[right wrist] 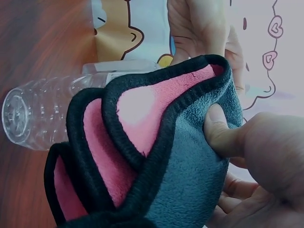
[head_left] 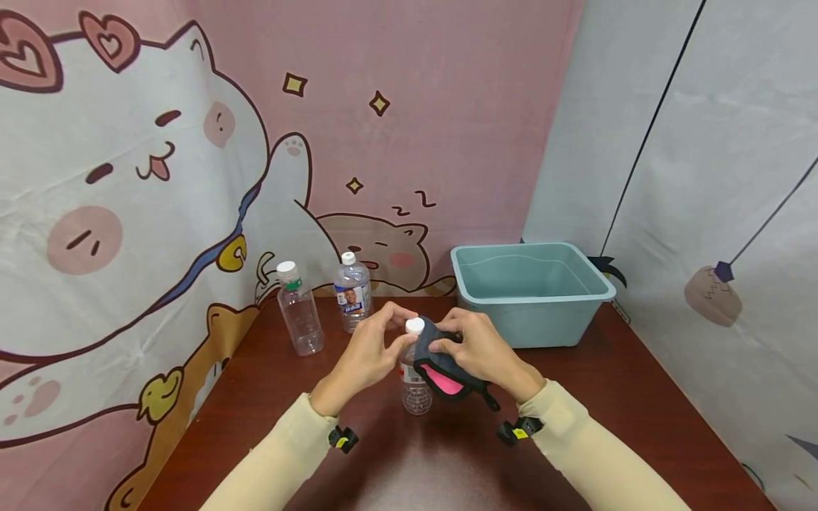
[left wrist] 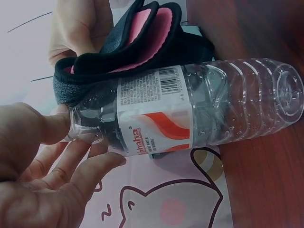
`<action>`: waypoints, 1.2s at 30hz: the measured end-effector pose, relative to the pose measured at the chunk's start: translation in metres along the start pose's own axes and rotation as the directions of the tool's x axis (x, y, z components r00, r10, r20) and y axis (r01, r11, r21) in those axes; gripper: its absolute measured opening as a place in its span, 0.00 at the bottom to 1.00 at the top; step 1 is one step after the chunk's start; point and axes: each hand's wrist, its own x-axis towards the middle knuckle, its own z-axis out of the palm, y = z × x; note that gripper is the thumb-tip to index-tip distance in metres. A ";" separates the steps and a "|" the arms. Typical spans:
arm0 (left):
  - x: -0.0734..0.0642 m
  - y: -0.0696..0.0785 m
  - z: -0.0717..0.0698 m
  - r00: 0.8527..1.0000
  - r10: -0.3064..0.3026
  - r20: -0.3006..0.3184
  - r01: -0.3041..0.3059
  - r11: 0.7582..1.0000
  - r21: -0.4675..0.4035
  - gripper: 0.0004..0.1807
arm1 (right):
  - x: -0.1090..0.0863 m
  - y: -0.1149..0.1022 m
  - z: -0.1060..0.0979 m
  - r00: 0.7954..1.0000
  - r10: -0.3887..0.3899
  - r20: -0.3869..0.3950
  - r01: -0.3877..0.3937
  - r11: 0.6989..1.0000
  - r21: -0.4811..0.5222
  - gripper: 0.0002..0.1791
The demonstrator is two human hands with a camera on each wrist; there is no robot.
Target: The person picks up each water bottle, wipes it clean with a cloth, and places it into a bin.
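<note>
A clear plastic water bottle [head_left: 417,399] with a white cap [head_left: 415,326] stands upright on the table in front of me. My left hand [head_left: 371,348] grips it at the neck, thumb on one side and fingers round the other. Its white label [left wrist: 156,109] with an orange-red swirl shows in the left wrist view. My right hand [head_left: 488,351] pinches a folded grey-blue cloth [right wrist: 194,161] with pink lining and black edging, thumb on the outer face. The cloth lies against the bottle's neck and shoulder, covering part of them.
Two more clear bottles stand at the back left: one with a green neck band [head_left: 303,323], the other with a blue label [head_left: 353,301]. A light blue plastic bin [head_left: 533,319] sits at the back right. Printed curtains [head_left: 447,142] hang behind the dark red table [head_left: 575,411].
</note>
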 end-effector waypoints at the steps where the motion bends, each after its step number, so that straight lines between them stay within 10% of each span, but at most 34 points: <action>1: 0.000 0.000 0.000 1.000 -0.001 0.000 0.001 1.000 -0.001 0.19 | -0.001 0.001 0.000 1.000 0.002 0.005 -0.002 1.000 -0.001 0.17; 36: -0.001 0.001 0.001 1.000 -0.017 -0.002 0.017 1.000 0.012 0.20 | -0.023 0.051 0.045 0.976 -0.037 0.212 0.058 0.994 -0.095 0.03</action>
